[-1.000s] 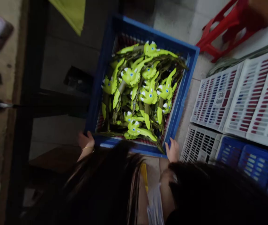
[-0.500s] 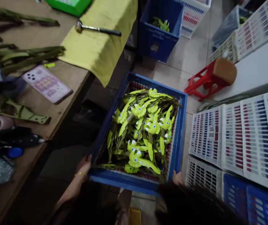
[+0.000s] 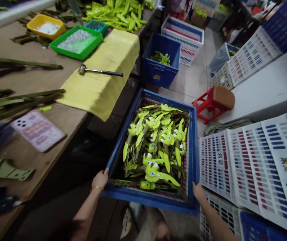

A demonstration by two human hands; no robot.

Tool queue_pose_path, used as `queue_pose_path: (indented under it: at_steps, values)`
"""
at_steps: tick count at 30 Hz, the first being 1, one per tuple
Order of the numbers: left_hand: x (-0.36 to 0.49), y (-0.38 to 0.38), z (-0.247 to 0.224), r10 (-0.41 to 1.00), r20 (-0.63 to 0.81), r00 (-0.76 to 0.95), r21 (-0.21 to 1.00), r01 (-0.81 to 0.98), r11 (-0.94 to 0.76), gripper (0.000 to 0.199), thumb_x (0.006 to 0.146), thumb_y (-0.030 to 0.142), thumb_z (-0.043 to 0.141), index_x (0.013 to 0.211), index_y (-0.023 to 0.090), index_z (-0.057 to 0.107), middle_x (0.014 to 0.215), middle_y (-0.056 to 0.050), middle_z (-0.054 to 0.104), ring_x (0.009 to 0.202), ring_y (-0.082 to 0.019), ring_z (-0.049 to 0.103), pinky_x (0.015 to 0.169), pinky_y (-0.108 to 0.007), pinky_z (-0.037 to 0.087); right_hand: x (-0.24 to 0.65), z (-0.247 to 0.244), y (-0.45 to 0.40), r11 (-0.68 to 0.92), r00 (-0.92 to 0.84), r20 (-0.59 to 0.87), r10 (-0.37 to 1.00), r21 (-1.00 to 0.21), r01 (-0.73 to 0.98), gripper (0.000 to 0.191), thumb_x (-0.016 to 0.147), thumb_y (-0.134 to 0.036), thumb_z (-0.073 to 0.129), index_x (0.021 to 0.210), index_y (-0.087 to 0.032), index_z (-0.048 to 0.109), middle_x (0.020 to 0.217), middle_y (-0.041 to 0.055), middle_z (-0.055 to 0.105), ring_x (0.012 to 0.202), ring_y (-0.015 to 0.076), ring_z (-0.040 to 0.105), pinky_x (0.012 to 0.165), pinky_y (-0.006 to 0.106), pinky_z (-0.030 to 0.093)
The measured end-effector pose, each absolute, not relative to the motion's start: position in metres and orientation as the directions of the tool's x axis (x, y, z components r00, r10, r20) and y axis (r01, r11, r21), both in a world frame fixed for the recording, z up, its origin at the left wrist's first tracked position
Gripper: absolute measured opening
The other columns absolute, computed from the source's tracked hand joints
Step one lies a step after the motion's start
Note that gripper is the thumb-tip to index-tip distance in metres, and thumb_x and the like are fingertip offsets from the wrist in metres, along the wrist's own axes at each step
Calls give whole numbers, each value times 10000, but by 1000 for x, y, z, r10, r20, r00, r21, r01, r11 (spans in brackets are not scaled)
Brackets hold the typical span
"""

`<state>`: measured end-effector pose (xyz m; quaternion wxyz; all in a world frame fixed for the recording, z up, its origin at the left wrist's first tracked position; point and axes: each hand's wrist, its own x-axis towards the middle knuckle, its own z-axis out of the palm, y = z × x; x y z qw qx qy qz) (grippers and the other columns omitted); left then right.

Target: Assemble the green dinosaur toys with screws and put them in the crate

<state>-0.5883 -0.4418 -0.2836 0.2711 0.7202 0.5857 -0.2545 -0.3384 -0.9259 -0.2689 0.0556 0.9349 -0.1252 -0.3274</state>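
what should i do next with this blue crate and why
I'd probably keep the blue plastic crate level and avoid tipping it toward you. Your left hand and right hand hold its sides near the closest corners, the lime-green triceratops toys lie in a loose heap, and the nearest toy sits right against the near rim.

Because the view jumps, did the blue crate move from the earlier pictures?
No, it seems not: the far corner of the blue crate still sits beside the red stool, as before.
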Motion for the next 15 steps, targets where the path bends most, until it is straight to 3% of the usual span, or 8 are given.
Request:
queue_pose_path:
  at_steps: [8,15]
  values:
    - [-549,-454,-283,701,-686,194,24,969,-245,391,918,400,296,831,172,600,921,-206,700,952,-342,679,830,-383,502,-298,-284,-937,-944,700,-635,-328,190,-270,372,949,-432,505,1157,-133,582,1049,66,663,940,161,652,879,386,542]
    - [-562,-462,-275,652,-722,230,14,948,-319,505,765,514,578,1020,78,598,1078,-265,654,1049,-368,642,887,-371,486,-316,-283,-946,-955,688,-662,-298,207,-214,366,947,-429,500,1142,-132,590,1064,90,683,949,172,666,872,365,531]
